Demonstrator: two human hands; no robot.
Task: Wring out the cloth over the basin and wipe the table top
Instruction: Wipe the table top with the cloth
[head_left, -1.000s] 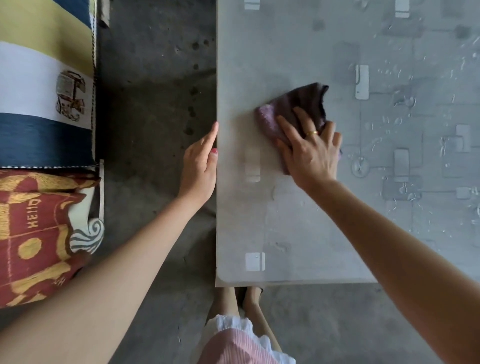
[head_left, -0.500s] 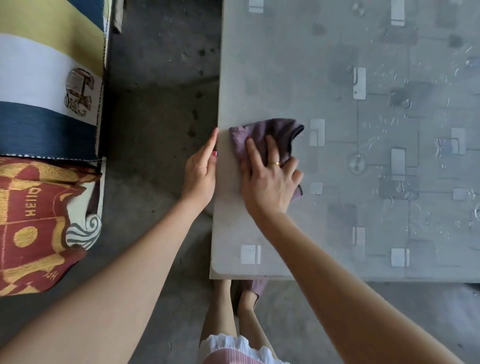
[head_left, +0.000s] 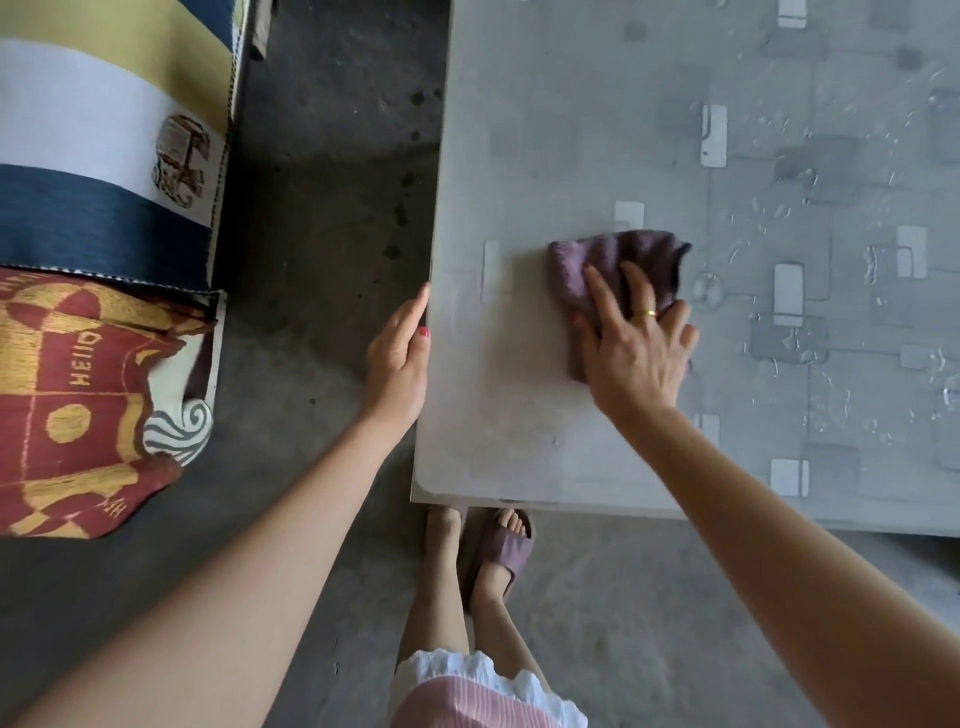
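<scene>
Purple cloth (head_left: 618, 270), just one, lay flat on the grey counter (head_left: 545, 130) under your right hand (head_left: 636, 353), fingers (head_left: 602, 293) straight, pressing toward 11 o'clock; your left hand (head_left: 397, 364) rested straight-fingered against the counter's 9 o'clock edge.

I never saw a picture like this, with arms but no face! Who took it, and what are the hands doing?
A person wears a camera on the head, looking down, so you see only arms and feet. The right hand presses flat on a purple cloth lying on the grey table, wiping it. The left hand rests against the table's edge, holding nothing. Water drops glisten farther right on the table. Cushions lie on the left, beside the floor.
</scene>
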